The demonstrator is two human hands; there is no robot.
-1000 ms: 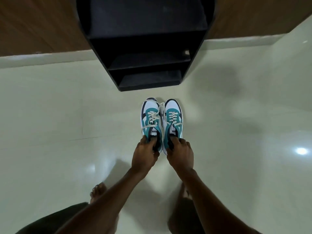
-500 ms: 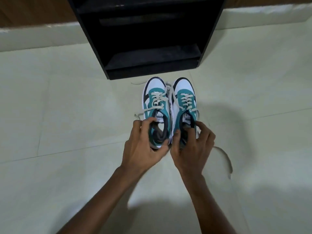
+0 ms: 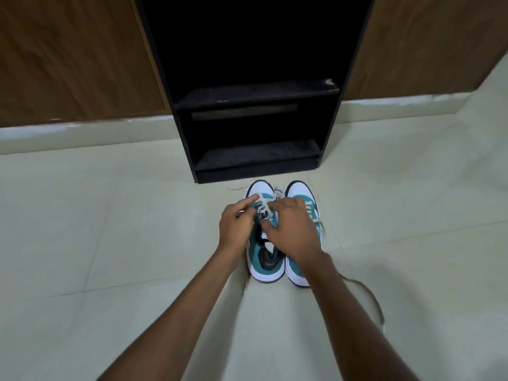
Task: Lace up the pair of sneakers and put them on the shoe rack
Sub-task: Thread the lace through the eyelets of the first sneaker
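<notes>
Two white and teal sneakers stand side by side on the floor, toes toward the black shoe rack (image 3: 255, 160). Both hands are over the left sneaker (image 3: 265, 266). My left hand (image 3: 237, 222) pinches its grey-white lace (image 3: 264, 206) near the lower eyelets. My right hand (image 3: 292, 229) reaches across and grips the same lace with its fingertips, covering much of the right sneaker (image 3: 301, 195). A loose lace end (image 3: 369, 295) of the right sneaker trails over the tiles to the right.
The rack has two low shelves with nothing on them and stands against a brown wooden wall (image 3: 68, 56) with a pale skirting. Pale green floor tiles (image 3: 110, 243) spread on all sides of the shoes.
The sneakers have been set down on the floor before the rack. Both hands left the heel openings and moved forward onto the left sneaker's lace. The camera tilted up.
</notes>
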